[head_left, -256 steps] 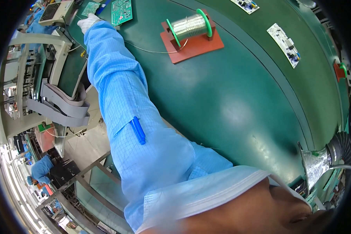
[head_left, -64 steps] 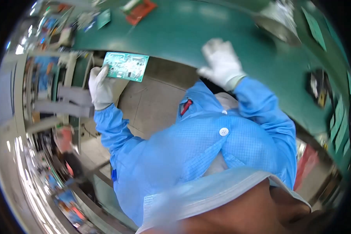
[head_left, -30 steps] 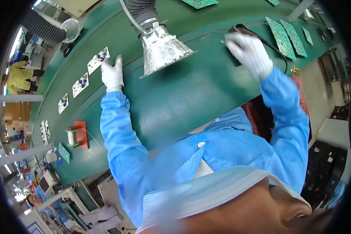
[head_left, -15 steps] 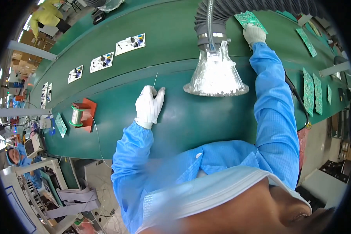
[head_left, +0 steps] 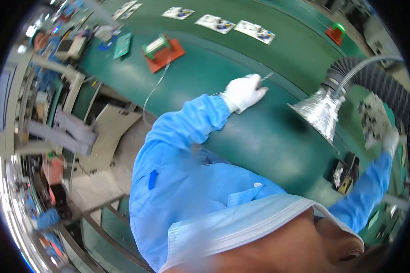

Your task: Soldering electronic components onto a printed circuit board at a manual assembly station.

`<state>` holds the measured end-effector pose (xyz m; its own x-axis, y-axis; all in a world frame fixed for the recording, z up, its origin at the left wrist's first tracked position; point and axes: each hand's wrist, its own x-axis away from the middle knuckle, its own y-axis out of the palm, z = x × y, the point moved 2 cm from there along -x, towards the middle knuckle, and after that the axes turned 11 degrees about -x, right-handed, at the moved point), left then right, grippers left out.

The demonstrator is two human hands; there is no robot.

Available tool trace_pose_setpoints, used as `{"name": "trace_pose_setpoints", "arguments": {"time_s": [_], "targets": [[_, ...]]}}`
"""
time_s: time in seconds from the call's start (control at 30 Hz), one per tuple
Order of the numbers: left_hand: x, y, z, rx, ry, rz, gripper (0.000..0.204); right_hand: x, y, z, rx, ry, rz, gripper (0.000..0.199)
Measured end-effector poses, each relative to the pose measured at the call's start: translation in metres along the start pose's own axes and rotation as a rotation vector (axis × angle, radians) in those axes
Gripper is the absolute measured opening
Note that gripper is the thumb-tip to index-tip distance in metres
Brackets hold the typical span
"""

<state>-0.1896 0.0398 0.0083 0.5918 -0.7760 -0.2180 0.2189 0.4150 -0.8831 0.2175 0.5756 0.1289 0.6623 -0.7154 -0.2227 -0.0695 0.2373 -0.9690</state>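
- Left hand (head_left: 244, 92) pinches the solder wire (head_left: 156, 86) on the green desk (head_left: 269, 136); keep the strand slack from the far-left spool (head_left: 157, 45).
- Right hand (head_left: 390, 141) grips a circuit board (head_left: 372, 119) at far right; steady it beside the fume hood (head_left: 320, 113).

Only 1 view is showing here: a fisheye camera is sitting on the person's head and looking steeply down over the face mask and blue smock onto the green bench (head_left: 259, 136). It is riding close to the body, so the chest is filling the lower middle. The left hand (head_left: 244, 92) is lying near the centre, its fingers pointing up-right; the right hand (head_left: 390, 140) is sitting at the right rim, where edges are bending strongly.
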Motion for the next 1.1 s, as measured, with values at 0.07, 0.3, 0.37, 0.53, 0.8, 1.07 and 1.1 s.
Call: {"name": "trace_pose_setpoints", "arguments": {"time_s": [0.07,0.3,0.37,0.53,0.8,1.07,1.1], "targets": [[0.003,-0.003,0.002,-0.016,-0.04,-0.047,0.038,0.058,-0.041,0.011,-0.662,0.294,0.267,0.036],[0.045,-0.022,0.004,-0.091,-0.023,-0.106,0.059,0.282,-0.145,-0.063,-0.703,0.225,0.118,0.04],[0.064,-0.026,0.005,-0.224,0.174,-0.163,0.06,0.319,-0.145,-0.084,-0.693,0.201,0.126,0.037],[0.106,-0.033,-0.004,-0.157,0.095,-0.264,0.061,0.358,-0.143,-0.13,-0.692,0.05,0.13,0.028],[0.143,-0.043,-0.024,-0.057,0.176,0.022,0.042,0.342,-0.134,-0.284,-0.949,-0.364,-0.108,0.02],[0.138,-0.038,-0.039,0.613,-0.394,-0.144,0.036,0.361,-0.065,-0.359,-0.522,-0.688,0.208,0.037],[0.136,-0.039,-0.034,0.624,-0.348,-0.155,0.036,0.365,-0.06,-0.359,-0.576,-0.721,0.327,0.037]]}}
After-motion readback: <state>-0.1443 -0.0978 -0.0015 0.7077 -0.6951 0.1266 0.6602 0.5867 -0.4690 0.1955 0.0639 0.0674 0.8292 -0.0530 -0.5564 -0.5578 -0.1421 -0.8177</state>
